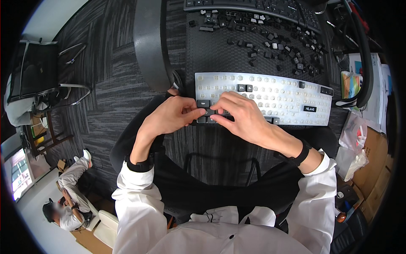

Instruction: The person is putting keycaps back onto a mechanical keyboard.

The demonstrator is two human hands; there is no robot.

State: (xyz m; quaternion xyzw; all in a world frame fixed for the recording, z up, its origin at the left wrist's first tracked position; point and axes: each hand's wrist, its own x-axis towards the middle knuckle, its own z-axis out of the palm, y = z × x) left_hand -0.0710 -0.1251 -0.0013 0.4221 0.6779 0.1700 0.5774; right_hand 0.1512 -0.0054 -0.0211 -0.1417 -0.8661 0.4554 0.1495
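Observation:
A white keyboard base [292, 95] with rows of pale switches lies across the near edge of a dark textured mat. At its left end, my left hand [171, 113] is closed with the fingers curled, and its thumb reaches onto a black keycap [209, 112]. The thumb and index finger of my right hand [241, 115] pinch at the other side of that keycap. Just above it sits a wide black keycap [203, 103]. A few more black keycaps [245, 88] are seated on the base, near the top row and at the right. My right hand covers part of the lower rows.
Many loose keycaps [270, 44], mostly black, lie scattered over the mat [207, 53]. A black keyboard [262, 6] stands along the far edge. A dark curved armrest [151, 46] rises at the left, another [364, 55] at the right. A person [69, 211] sits farther off at lower left.

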